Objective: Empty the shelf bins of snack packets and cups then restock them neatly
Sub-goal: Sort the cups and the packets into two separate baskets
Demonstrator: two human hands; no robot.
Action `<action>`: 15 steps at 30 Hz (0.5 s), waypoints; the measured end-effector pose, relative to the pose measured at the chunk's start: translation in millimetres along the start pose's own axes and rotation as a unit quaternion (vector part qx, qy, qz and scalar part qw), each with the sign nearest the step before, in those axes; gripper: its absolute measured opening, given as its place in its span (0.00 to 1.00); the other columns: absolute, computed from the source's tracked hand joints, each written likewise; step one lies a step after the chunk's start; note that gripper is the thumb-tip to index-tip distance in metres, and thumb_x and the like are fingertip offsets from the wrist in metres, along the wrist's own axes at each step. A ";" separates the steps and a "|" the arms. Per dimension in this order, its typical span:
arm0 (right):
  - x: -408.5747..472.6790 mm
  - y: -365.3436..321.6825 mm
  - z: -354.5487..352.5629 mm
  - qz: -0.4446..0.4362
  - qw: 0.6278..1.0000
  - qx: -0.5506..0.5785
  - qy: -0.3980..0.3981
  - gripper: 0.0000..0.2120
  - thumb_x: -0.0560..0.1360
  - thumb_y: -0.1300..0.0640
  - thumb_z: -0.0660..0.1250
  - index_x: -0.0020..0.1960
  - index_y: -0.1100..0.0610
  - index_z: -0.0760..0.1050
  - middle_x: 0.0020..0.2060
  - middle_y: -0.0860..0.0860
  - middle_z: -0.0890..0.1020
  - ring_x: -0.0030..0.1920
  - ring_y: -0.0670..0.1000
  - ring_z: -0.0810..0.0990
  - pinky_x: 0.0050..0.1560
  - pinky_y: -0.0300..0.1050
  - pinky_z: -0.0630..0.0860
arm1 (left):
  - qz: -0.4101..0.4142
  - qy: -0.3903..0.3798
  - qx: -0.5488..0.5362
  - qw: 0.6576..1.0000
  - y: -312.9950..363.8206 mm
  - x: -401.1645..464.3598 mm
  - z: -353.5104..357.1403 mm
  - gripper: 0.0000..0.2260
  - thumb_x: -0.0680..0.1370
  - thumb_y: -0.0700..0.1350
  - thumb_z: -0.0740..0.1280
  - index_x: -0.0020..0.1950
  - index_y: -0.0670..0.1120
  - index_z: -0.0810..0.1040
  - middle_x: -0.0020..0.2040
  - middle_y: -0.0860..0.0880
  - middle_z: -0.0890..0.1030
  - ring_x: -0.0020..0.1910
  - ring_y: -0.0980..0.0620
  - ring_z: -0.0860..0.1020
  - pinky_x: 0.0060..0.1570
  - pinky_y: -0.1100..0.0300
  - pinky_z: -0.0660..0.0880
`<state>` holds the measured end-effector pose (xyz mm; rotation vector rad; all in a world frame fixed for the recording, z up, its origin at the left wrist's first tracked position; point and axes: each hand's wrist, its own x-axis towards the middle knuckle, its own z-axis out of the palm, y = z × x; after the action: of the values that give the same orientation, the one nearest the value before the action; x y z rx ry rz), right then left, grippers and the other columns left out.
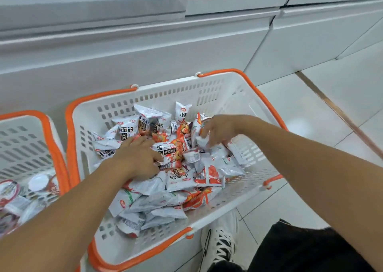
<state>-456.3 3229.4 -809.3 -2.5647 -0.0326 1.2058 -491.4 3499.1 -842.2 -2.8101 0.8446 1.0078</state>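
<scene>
Head view shows the snack packets (178, 168) heaped in the white basket (207, 97) on the floor before the shelf. Left hand (137, 157) lies on the pile, fingers curled round a packet or two; right hand (219, 130) grips a crumpled packet at the far right. They look light, soft, slippery foil: best gathered by the bunch, pinched at sealed edges
</scene>
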 end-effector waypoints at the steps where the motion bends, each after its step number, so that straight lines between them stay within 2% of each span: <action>1: 6.6 12.7 -5.5 0.014 0.996 -0.011 0.084 0.11 0.73 0.54 0.75 0.55 0.52 0.82 0.46 0.47 0.81 0.45 0.49 0.81 0.46 0.42 0.75 | 0.000 -0.004 0.005 1.000 1.0 -0.5 -1.5 0.20 0.79 0.62 0.59 0.72 0.66 0.68 0.82 0.51 0.47 0.80 0.48 0.44 0.77 0.44 0.38; 3: 21.7 35.8 -11.1 0.056 0.969 0.013 0.241 0.15 0.75 0.50 0.73 0.59 0.56 0.80 0.53 0.52 0.81 0.57 0.54 0.79 0.56 0.43 0.72 | 0.002 -0.008 0.007 1.000 3.8 -1.4 -4.2 0.20 0.78 0.60 0.62 0.71 0.65 0.70 0.82 0.50 0.48 0.80 0.48 0.44 0.77 0.43 0.38; 4: 29.0 46.1 -8.3 0.082 0.960 0.036 0.266 0.19 0.76 0.48 0.70 0.64 0.56 0.77 0.60 0.55 0.79 0.62 0.56 0.76 0.60 0.44 0.70 | 0.002 -0.002 0.003 1.000 5.4 -1.5 -4.6 0.20 0.78 0.58 0.64 0.70 0.64 0.72 0.82 0.50 0.48 0.80 0.48 0.44 0.76 0.42 0.38; 5: 34.9 53.3 -2.8 0.105 0.959 0.059 0.255 0.23 0.78 0.47 0.68 0.69 0.57 0.73 0.66 0.56 0.76 0.66 0.57 0.74 0.63 0.45 0.69 | 0.005 0.018 -0.004 1.000 7.3 -1.4 -5.9 0.19 0.77 0.55 0.66 0.68 0.62 0.74 0.82 0.50 0.48 0.80 0.48 0.44 0.77 0.42 0.38; 7: 48.8 63.5 11.3 0.123 0.968 0.128 0.178 0.30 0.80 0.46 0.66 0.77 0.56 0.63 0.73 0.58 0.70 0.69 0.58 0.72 0.66 0.48 0.68 | 0.024 0.093 -0.024 0.995 12.7 0.9 -11.0 0.18 0.76 0.53 0.68 0.65 0.59 0.77 0.81 0.50 0.54 0.80 0.48 0.49 0.77 0.43 0.42; 8: 56.0 64.2 16.8 0.113 0.966 0.174 0.152 0.32 0.80 0.46 0.66 0.79 0.54 0.58 0.75 0.58 0.67 0.68 0.59 0.72 0.65 0.49 0.69 | 0.042 0.137 -0.043 0.989 17.5 3.7 -14.1 0.19 0.75 0.55 0.69 0.66 0.57 0.76 0.80 0.49 0.58 0.79 0.48 0.54 0.78 0.45 0.46; 10: 69.6 59.7 22.4 0.080 0.956 0.231 0.161 0.36 0.78 0.49 0.69 0.80 0.49 0.55 0.76 0.58 0.64 0.66 0.57 0.72 0.64 0.48 0.70 | 0.094 0.187 -0.108 0.972 35.3 14.2 -20.2 0.26 0.76 0.59 0.68 0.73 0.54 0.71 0.76 0.49 0.65 0.75 0.48 0.62 0.75 0.49 0.56; 11: 76.6 56.8 23.0 0.068 0.955 0.233 0.173 0.37 0.77 0.51 0.70 0.80 0.49 0.55 0.76 0.57 0.65 0.67 0.57 0.72 0.66 0.48 0.70 | 0.118 0.172 -0.145 0.967 46.8 20.8 -21.7 0.29 0.77 0.59 0.67 0.75 0.54 0.67 0.76 0.49 0.64 0.75 0.47 0.63 0.74 0.50 0.59; 13: 89.1 49.9 22.9 0.059 0.957 0.221 0.178 0.37 0.75 0.52 0.71 0.79 0.51 0.57 0.73 0.57 0.69 0.69 0.57 0.72 0.66 0.48 0.70 | 0.133 0.092 -0.181 0.970 68.4 33.9 -15.9 0.32 0.77 0.61 0.66 0.79 0.55 0.60 0.80 0.49 0.57 0.78 0.44 0.57 0.75 0.45 0.59; 15: 94.9 46.7 19.5 0.066 0.957 0.219 0.176 0.36 0.73 0.51 0.72 0.76 0.53 0.60 0.65 0.55 0.74 0.62 0.57 0.75 0.57 0.47 0.73 | 0.113 0.012 -0.123 0.986 80.9 42.9 -5.2 0.30 0.79 0.63 0.61 0.79 0.56 0.61 0.80 0.49 0.55 0.79 0.40 0.52 0.75 0.42 0.55</action>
<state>-414.8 3204.2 -905.2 -2.3627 0.4390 0.6780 -501.8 3408.5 -852.4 -2.9832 1.1380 1.1864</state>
